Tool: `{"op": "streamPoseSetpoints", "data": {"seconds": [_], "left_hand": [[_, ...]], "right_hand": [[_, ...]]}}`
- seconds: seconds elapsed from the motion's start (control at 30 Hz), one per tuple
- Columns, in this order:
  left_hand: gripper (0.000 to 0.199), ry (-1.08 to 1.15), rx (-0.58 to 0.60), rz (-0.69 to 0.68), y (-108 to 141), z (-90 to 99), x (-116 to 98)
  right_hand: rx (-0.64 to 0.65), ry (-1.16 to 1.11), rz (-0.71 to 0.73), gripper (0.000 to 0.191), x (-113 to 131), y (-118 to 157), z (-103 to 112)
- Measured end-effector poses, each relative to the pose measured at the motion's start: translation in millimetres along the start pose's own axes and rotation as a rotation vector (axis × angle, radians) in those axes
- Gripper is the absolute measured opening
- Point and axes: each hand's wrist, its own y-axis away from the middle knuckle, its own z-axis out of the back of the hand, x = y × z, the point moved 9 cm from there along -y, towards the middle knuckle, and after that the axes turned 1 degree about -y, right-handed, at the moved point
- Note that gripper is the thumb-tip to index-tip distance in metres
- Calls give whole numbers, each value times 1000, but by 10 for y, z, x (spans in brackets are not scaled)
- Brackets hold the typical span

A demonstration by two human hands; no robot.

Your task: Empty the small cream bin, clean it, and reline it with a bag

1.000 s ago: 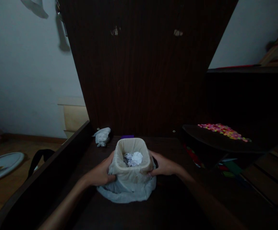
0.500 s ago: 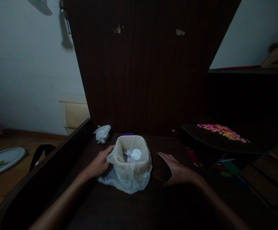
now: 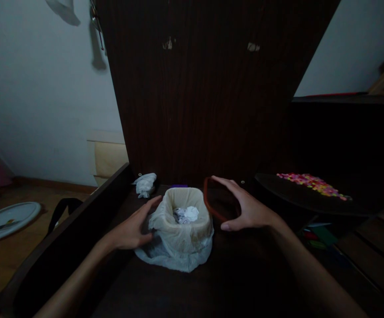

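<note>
A small bin (image 3: 187, 236) lined with a thin whitish plastic bag stands on the dark wooden surface, the bag folded out over its rim and hanging loose around it. Crumpled white paper (image 3: 188, 214) lies inside. My left hand (image 3: 130, 229) is at the bin's left side, fingers and thumb spread; whether it touches the bag is unclear. A reddish-brown rounded frame, like a bin's rim ring (image 3: 206, 196), is held tilted in my right hand (image 3: 253, 210), between thumb and fingers, just right of the bin's top edge.
A bunched white plastic bag (image 3: 145, 184) lies at the back left, near a purple item (image 3: 180, 186) behind the bin. A raised side board (image 3: 79, 221) borders the left. On the right, a dark shelf (image 3: 271, 187) carries colourful small pieces (image 3: 311, 183).
My right hand has raised the reddish-brown frame from beside the bin to about its rim's height. My left hand's fingers have spread wider. The view has shifted slightly.
</note>
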Motion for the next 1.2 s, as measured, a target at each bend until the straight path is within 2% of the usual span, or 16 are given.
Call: {"op": "streamPoseSetpoints", "data": {"seconds": [0.1, 0.17, 0.3, 0.43, 0.63, 0.8, 0.93, 1.03, 1.13, 1.2], "left_hand": [[101, 94, -2, -11, 30, 37, -72], [94, 139, -35, -7, 29, 78, -138], [61, 180, -110, 23, -3, 125, -233], [28, 115, -175, 20, -50, 120, -235], [20, -22, -257, -69, -97, 87, -222], [18, -77, -288, -53, -130, 62, -173], [18, -93, -319, -23, -157, 79, -130], [16, -106, -432, 12, -116, 184, -118], [10, -123, -586, -73, 20, 313, -276], [7, -140, -578, -182, 105, 303, -448]], "right_hand": [[101, 48, 154, 125, 385, -264, -169], [170, 101, 221, 125, 527, -426, -315], [283, 172, 249, 127, 566, -661, -573], [353, 194, 223, 127, 501, -737, -700], [368, 165, 233, 126, 500, -729, -707], [387, 175, 251, 124, 503, -709, -716], [356, 153, 236, 125, 477, -681, -645], [301, 153, 205, 122, 433, -640, -549], [231, 149, 200, 117, 386, -557, -443], [176, 123, 208, 115, 358, -471, -360]]}}
